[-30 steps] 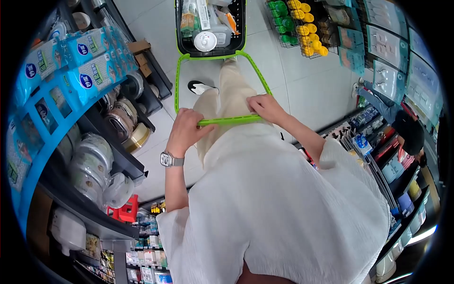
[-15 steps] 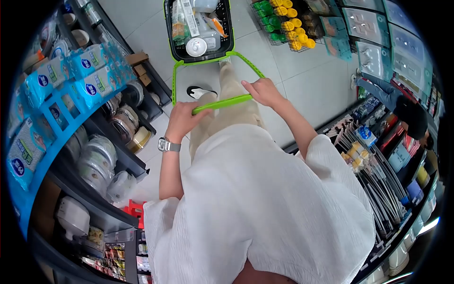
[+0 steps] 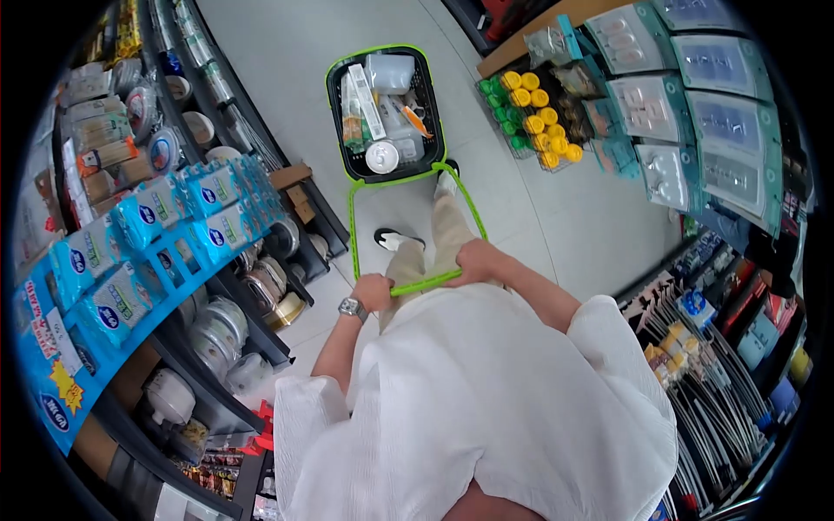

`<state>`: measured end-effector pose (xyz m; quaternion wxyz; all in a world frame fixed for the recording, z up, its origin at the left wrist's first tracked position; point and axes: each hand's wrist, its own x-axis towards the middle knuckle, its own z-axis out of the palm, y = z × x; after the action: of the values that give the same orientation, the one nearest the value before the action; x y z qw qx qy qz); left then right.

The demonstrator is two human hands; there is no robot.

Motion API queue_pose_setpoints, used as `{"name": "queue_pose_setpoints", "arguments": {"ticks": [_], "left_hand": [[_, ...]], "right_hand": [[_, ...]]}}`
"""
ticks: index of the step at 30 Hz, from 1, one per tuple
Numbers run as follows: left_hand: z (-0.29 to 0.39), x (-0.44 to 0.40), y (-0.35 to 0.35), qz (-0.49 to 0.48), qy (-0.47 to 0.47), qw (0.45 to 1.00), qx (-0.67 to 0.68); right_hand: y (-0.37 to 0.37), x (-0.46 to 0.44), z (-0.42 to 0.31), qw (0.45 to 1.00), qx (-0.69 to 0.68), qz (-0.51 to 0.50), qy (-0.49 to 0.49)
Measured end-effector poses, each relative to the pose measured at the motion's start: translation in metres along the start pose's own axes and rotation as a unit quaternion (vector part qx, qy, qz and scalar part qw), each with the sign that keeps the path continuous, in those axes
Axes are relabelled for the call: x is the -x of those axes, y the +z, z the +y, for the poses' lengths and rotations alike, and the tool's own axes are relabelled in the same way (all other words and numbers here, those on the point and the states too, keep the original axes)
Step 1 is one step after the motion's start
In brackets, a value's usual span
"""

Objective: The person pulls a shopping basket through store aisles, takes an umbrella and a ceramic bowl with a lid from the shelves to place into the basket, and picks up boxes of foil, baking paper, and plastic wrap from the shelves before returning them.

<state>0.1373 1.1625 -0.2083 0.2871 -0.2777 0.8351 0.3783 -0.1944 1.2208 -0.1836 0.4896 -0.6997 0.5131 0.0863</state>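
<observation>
My left hand (image 3: 375, 293), with a wristwatch (image 3: 352, 307) on the wrist, is wrapped round the left end of a green handle (image 3: 426, 284). The right end of it is in my right hand (image 3: 479, 262), fingers closed. The handle's long side bars run to a black shopping basket (image 3: 395, 180) with a green rim, on the floor ahead of my feet. Inside lie a translucent plastic container (image 3: 389, 73), a long white box (image 3: 367, 102), a round white-lidded item (image 3: 381, 157) and other packaged goods.
At left, shelves hold blue-and-white packs (image 3: 149, 213) and wrapped round containers (image 3: 213, 334). A wire rack of yellow-capped and green bottles (image 3: 543, 122) stands at right, beside hanging teal-backed packages (image 3: 632, 39). Thin-handled goods (image 3: 721, 373) fill the lower right shelf. Pale floor (image 3: 565, 217) lies between.
The handle and both hands have come closer to my body. The basket sits lower in view and shows whole. The shelves have shifted, and the person at right is no longer visible.
</observation>
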Motion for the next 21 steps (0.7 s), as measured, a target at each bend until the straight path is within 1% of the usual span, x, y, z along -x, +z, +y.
{"name": "queue_pose_setpoints", "arguments": {"ticks": [2,4,5,6,7,8,10,11,12,14,16,18,19,20,21], "left_hand": [[0.006,-0.011,0.006,-0.050,-0.034,0.998,-0.016],[0.007,-0.026,0.014,-0.041,-0.066,0.997,-0.010],[0.006,-0.037,0.017,-0.040,-0.071,0.997,-0.013],[0.008,-0.047,0.021,-0.026,-0.097,0.995,-0.010],[0.010,-0.054,0.020,-0.011,-0.122,0.992,-0.009],[0.011,-0.062,0.015,-0.006,-0.126,0.992,-0.014],[0.013,-0.083,-0.011,0.027,-0.125,0.991,-0.045],[0.015,-0.091,-0.023,0.042,-0.150,0.987,-0.041],[0.017,-0.097,-0.036,0.054,-0.155,0.985,-0.045],[0.016,-0.113,-0.066,0.111,-0.173,0.979,-0.012],[0.016,-0.129,-0.091,0.145,-0.173,0.974,-0.007],[0.021,-0.147,-0.112,0.195,-0.195,0.961,0.001],[0.025,-0.153,-0.121,0.250,-0.179,0.951,-0.014],[0.028,-0.161,-0.131,0.260,-0.179,0.949,-0.017],[0.030,-0.169,-0.140,0.291,-0.188,0.938,-0.016]], "right_hand": [[0.007,-0.004,0.010,1.000,-0.013,0.012,-0.012],[0.006,-0.014,0.022,0.999,-0.007,-0.023,0.024],[0.007,-0.018,0.030,1.000,-0.003,-0.018,0.023],[0.003,-0.018,0.036,1.000,-0.004,-0.016,0.019],[-0.006,-0.021,0.044,1.000,-0.004,-0.021,0.023],[-0.018,-0.024,0.051,0.999,-0.002,-0.022,0.027],[-0.040,-0.034,0.068,0.999,0.026,-0.006,0.018],[-0.051,-0.039,0.077,0.999,0.049,0.000,0.014],[-0.061,-0.044,0.087,0.998,0.058,0.008,0.008],[-0.087,-0.056,0.105,0.991,0.108,0.061,-0.046],[-0.118,-0.062,0.113,0.988,0.116,0.096,-0.040],[-0.142,-0.068,0.120,0.984,0.121,0.127,-0.034],[-0.152,-0.073,0.123,0.977,0.139,0.159,-0.027],[-0.161,-0.078,0.127,0.969,0.157,0.191,-0.021],[-0.171,-0.081,0.130,0.967,0.164,0.196,-0.023]]}}
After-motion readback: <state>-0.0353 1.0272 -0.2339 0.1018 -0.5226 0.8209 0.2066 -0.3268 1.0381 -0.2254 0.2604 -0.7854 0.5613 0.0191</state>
